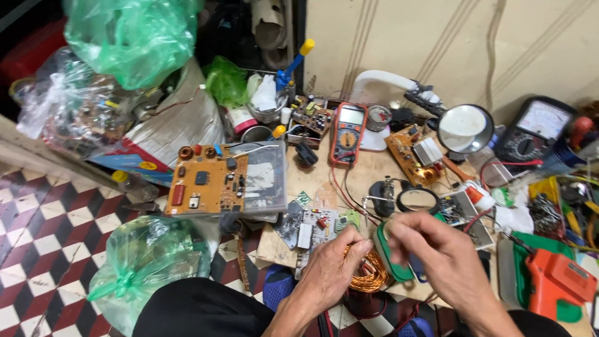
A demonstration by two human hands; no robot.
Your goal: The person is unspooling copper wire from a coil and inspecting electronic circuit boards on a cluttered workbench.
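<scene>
head view, low wooden board (368, 175) on checkered floor: orange circuit board (209, 181) on a clear case at left; orange multimeter (347, 132) upright at centre; magnifier lamp (465, 128) at right; orange soldering gun (558, 281) near right. copper wire coil (369, 274) at the board's near edge, pinched by the left hand (334, 268). right hand (437, 249) curled, fingers pressed together just beside it; held item unclear. risk: loose turns could slip and snag the clutter.
</scene>
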